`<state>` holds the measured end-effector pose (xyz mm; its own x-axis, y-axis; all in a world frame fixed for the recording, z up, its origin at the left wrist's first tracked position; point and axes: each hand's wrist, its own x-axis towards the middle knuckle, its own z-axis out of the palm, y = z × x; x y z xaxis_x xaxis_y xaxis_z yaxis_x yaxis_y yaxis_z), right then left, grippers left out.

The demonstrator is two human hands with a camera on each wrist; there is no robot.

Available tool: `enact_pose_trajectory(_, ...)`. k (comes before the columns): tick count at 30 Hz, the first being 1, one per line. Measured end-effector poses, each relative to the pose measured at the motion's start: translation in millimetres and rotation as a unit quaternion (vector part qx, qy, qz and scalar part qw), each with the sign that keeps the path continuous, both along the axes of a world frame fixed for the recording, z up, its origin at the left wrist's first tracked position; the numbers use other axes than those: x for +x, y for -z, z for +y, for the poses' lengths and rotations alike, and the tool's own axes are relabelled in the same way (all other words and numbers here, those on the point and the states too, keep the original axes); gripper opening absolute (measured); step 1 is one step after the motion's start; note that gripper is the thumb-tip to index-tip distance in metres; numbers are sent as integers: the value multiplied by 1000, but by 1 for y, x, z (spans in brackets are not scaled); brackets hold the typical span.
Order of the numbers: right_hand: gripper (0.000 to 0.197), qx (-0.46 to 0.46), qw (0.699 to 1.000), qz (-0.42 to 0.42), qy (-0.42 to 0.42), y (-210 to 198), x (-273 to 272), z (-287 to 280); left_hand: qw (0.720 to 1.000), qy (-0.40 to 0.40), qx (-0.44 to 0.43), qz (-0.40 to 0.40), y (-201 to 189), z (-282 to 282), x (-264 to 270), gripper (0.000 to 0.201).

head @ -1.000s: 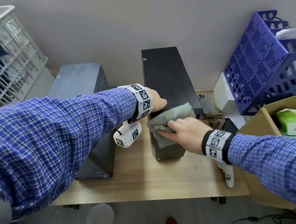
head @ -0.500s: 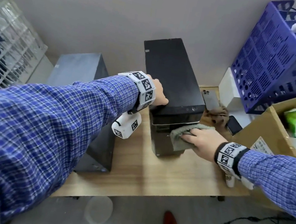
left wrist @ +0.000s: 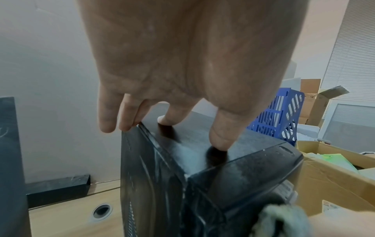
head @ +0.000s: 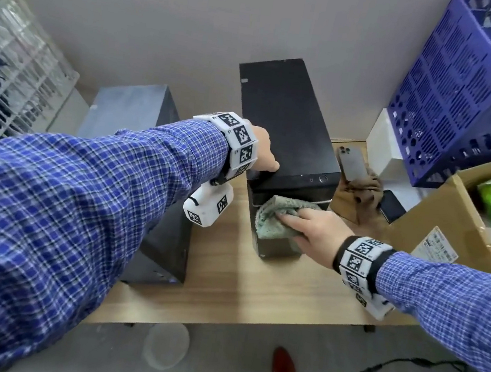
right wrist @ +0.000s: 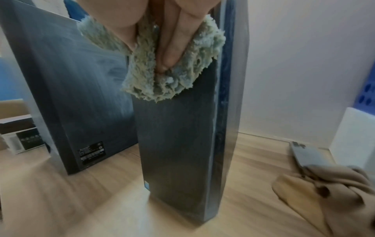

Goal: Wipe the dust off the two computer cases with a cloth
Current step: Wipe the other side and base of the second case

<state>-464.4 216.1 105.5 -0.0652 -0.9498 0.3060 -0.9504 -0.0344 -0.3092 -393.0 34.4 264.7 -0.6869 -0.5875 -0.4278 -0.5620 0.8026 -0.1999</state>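
Note:
A slim black computer case (head: 284, 122) stands upright mid-table, with a larger dusty case (head: 130, 105) to its left. My left hand (head: 262, 153) rests on the slim case's top front-left corner. In the left wrist view its thumb and a finger touch the dusty top (left wrist: 194, 141), and the other fingers (left wrist: 113, 118) hang over the side edge. My right hand (head: 310, 228) holds a bunched grey-green cloth (head: 274, 217) against the slim case's front panel (right wrist: 174, 144). In the right wrist view the thumb and fingers (right wrist: 172, 44) are sunk into the cloth's folds (right wrist: 158, 86).
Right of the slim case lie a phone (head: 353, 165), a brown rag (head: 358, 194) and a second dark phone (head: 391, 206). A cardboard box (head: 458, 220) and a blue file rack (head: 455, 98) crowd the right. The wooden table (head: 254, 296) backs onto a wall.
My right hand has slid the cloth from the slim case's top front edge down onto its front panel. The left hand stays on the top corner.

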Motion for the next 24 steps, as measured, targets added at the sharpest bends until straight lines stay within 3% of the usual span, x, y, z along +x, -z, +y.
enact_pose_trajectory(4, 53, -1, 1000, -2, -24, 0, 24, -21, 1000, 10, 14, -4, 0, -1, -6, 47)
enact_pose_trajectory(9, 47, 75, 996, -31, 23, 19, 34, -15, 1000, 12, 12, -3, 0, -1, -9, 44)
enact_pose_trajectory(14, 45, 7, 999, -51, 1, -1, 39, -25, 1000, 16, 6, -3, 2, -3, -10, 45)
enact_pose_trajectory(21, 43, 72, 994, -73, 30, 6, 47, -23, 1000, 14, 6, -2, 0, -1, -7, 47)
enact_pose_trajectory(24, 48, 45, 995, -77, 35, 0, 41, -24, 1000, 17, 8, -4, -1, 0, -7, 46)
